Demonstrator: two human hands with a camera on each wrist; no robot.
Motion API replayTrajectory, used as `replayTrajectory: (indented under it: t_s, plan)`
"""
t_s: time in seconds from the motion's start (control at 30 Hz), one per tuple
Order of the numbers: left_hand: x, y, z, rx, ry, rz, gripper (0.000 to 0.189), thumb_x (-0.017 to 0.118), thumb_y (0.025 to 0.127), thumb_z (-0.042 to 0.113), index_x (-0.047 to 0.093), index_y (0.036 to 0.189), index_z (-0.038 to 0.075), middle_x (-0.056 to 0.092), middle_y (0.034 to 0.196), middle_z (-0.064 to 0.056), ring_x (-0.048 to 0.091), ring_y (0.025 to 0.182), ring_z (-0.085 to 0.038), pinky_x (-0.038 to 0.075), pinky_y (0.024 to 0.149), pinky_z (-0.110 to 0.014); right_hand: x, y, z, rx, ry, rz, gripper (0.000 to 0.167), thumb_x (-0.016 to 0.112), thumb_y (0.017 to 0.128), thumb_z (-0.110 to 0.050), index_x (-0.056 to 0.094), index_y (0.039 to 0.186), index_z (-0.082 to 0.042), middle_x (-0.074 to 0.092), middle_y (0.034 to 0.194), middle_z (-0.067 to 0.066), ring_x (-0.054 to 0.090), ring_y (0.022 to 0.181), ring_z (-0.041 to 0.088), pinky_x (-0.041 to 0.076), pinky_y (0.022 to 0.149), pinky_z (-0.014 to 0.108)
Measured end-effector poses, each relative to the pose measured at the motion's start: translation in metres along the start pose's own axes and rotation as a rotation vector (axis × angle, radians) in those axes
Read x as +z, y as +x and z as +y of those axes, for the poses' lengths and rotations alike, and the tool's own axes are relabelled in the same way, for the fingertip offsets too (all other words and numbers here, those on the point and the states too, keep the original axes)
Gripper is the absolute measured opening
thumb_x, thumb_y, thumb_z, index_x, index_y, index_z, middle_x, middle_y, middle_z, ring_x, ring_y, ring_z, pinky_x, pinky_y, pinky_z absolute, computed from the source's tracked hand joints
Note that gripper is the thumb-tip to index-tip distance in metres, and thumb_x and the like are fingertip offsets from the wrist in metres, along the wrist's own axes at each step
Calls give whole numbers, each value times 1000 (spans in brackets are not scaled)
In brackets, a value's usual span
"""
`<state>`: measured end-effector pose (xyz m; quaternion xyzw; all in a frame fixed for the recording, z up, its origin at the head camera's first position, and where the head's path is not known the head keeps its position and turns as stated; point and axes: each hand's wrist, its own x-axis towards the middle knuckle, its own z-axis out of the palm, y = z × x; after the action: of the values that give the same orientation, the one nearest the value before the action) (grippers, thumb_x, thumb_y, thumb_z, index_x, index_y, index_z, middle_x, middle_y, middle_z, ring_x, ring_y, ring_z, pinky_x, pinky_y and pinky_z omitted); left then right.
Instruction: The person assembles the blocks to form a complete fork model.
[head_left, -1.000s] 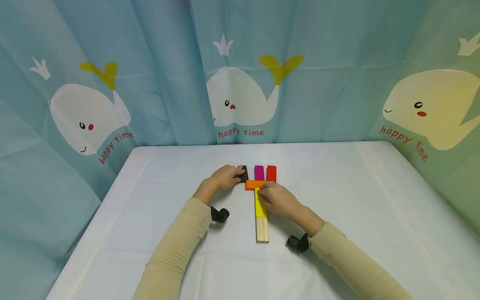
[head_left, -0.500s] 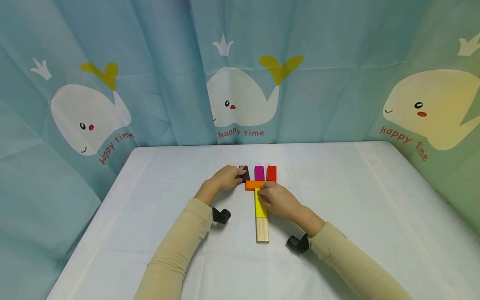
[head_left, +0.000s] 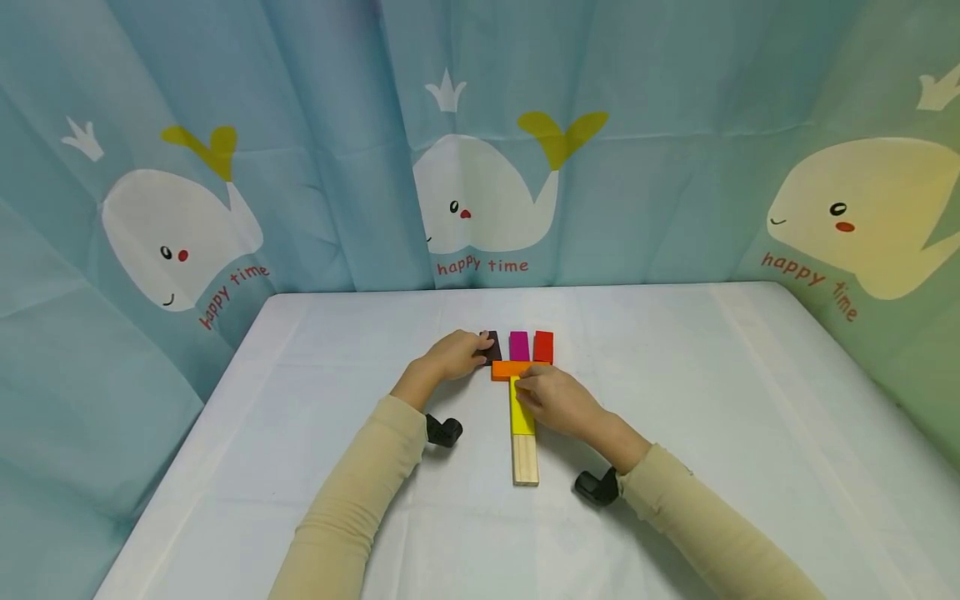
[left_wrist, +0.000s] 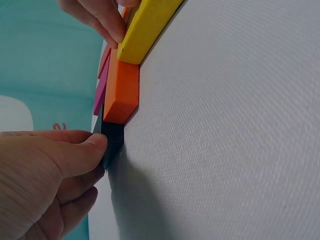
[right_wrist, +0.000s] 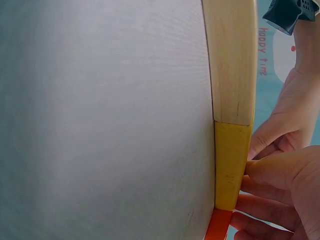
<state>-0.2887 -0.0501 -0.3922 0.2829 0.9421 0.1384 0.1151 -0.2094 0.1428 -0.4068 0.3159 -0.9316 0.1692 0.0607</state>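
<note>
At the far middle of the table, my left hand [head_left: 456, 355] pinches a dark block [head_left: 492, 348] between thumb and fingers. In the left wrist view the dark block stands right at the end of the orange block [left_wrist: 121, 92]. My right hand [head_left: 561, 402] holds the yellow block [head_left: 522, 417] near its far end with bent fingers and thumb, covering part of it. A plain wooden block [head_left: 525, 461] lines up with the yellow one on the near side. Beyond the orange block, which lies crosswise, are a magenta block [head_left: 519, 346] and a red block [head_left: 543, 347].
The blocks lie on a white-covered table [head_left: 712, 400]. A blue curtain [head_left: 330, 192] printed with whales surrounds its back and sides. Black wrist-worn devices [head_left: 446, 432] stick out below both wrists, close to the tabletop.
My left hand has slid the dark block slightly to the right, toward the magenta block. My right hand and the other blocks have stayed in place.
</note>
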Motion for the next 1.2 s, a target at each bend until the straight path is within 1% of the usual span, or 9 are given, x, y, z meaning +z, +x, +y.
replayTrajectory:
  t_s: [0.27, 0.53, 0.8, 0.97, 1.2]
  plan:
    - [1, 2, 2, 13, 17, 7, 41, 53, 94, 15, 46, 134, 10, 38, 140, -7, 44, 123, -23, 33, 102, -33, 0, 1, 1, 8, -5, -6, 19, 66, 83, -9, 70, 99, 2, 64, 98, 9, 59, 89, 21, 51, 81, 33]
    - [4, 4, 3, -14, 50, 15, 41, 53, 94, 18, 47, 134, 12, 40, 140, -6, 45, 122, -23, 33, 102, -33, 0, 1, 2, 5, -11, -5, 20, 66, 84, -9, 70, 100, 2, 63, 98, 9, 59, 88, 21, 51, 80, 32]
    - [3, 4, 6, -19, 60, 14, 42, 53, 94, 18, 46, 135, 12, 40, 140, -6, 46, 121, -23, 34, 101, -33, 0, 0, 1, -10, -7, -2, 19, 66, 83, -7, 69, 99, 4, 64, 97, 11, 59, 87, 22, 51, 79, 33]
    - [3, 4, 6, -22, 61, 15, 42, 53, 94, 18, 45, 135, 12, 39, 140, -6, 45, 121, -23, 34, 101, -33, 0, 0, 1, -5, -13, -6, 20, 66, 83, -7, 69, 99, 4, 63, 98, 12, 59, 87, 22, 51, 79, 33]
    - [3, 3, 7, 4, 72, 27, 42, 54, 94, 17, 46, 134, 9, 41, 139, -8, 47, 120, -25, 35, 100, -34, 1, -1, 2, -50, -13, 38, 16, 67, 82, -5, 70, 94, 4, 64, 94, 12, 60, 87, 24, 51, 79, 35]
